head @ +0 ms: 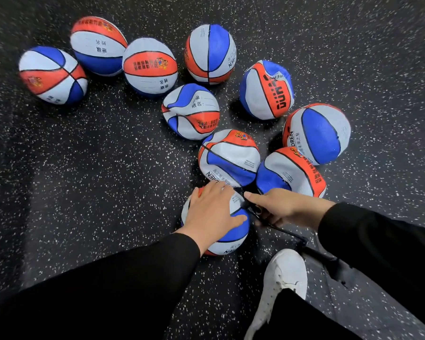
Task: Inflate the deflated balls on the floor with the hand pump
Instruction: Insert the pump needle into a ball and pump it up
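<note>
Several red, white and blue balls lie on the dark speckled floor [84, 168]; many look dented or soft. The nearest ball [233, 236] sits just in front of me. My left hand [211, 212] lies spread on top of it, fingers straight. My right hand [285, 209] pinches the black hose end of the hand pump [255, 212] against this ball's right side. The pump's black hose runs back to the right toward its body [329, 263], partly hidden under my right sleeve.
Two dented balls [228, 158] [292, 173] lie directly behind the held one. More balls spread toward the far left [52, 74] and right [317, 133]. My white shoe [282, 278] stands on the floor at the lower right.
</note>
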`<state>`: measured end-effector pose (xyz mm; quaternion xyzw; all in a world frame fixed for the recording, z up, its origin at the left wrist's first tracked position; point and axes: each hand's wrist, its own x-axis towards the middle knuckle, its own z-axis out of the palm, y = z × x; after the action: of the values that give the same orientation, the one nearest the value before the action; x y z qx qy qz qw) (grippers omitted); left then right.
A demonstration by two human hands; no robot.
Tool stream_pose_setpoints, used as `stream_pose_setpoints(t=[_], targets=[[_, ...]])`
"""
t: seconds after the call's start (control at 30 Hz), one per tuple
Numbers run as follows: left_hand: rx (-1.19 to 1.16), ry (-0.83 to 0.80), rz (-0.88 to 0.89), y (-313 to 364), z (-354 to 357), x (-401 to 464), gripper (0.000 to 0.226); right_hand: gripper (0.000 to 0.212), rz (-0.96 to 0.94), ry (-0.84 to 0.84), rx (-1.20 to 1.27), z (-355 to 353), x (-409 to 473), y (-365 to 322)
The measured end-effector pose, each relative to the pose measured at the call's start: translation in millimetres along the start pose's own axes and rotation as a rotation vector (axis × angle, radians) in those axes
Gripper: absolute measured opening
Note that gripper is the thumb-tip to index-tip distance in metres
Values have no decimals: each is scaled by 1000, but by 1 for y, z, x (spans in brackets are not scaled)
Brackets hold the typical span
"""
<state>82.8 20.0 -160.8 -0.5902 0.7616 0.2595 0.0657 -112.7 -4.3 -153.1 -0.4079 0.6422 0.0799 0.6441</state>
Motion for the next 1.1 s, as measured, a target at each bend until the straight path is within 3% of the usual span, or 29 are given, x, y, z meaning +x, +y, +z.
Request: stream_pose_setpoints(t=[0.07,0.4,0.47,0.6,0.8,1.1], targets=[[-3,-6,10,2,2,0,64,70,-10,31,-19,-1,1,-3],[39,-76,10,7,3,-1,61,29,-229,309,-185,15,-10,-10],[37,-66,19,8,5,-1,60,27,-234,419,-212,22,-7,-2],[20,-72,19,1,2,-1,60,24,-272,683,-41,-1,-14,6],[35,-90,39,-1,-1,-4,62,26,-308,533,-301,-11,-9,11],[-47,-130,34,-14,-14,0,65,38,-332,586,-109,-9,-3,6]])
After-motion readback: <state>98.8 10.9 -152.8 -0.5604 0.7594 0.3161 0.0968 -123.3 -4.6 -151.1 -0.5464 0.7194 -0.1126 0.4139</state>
